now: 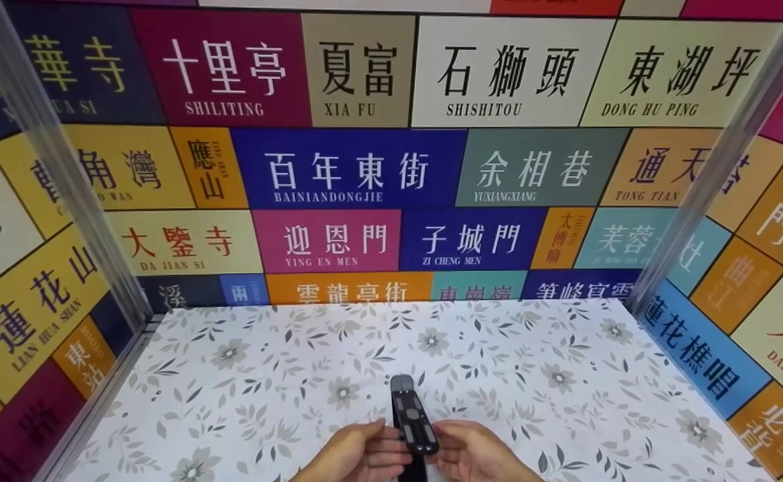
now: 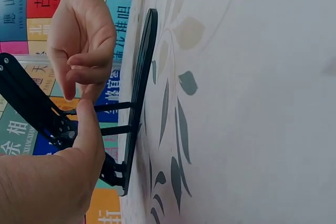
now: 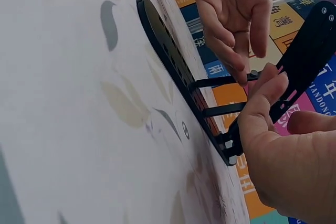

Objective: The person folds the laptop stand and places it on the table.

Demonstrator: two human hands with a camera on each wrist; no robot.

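Observation:
A black folding stand (image 1: 413,418) stands on the table between the two hands. Its long flat base plate (image 2: 137,103) lies along the tabletop, and thin struts (image 3: 223,109) link it to a raised, tilted upper plate (image 3: 310,51). My left hand (image 1: 365,450) is at the stand's left side, fingers loosely bent and fingertips close to a strut. On the opposite side, my right hand (image 1: 475,452) has its fingertips right at the stand, with thumb and index finger apart in the right wrist view. Neither hand wraps around the stand.
A white table covering (image 1: 284,381) with grey flowers and leaves lies under the stand. Panels of coloured signs (image 1: 351,167) rise behind and at both sides. Clear upright strips (image 1: 699,174) stand at the back corners.

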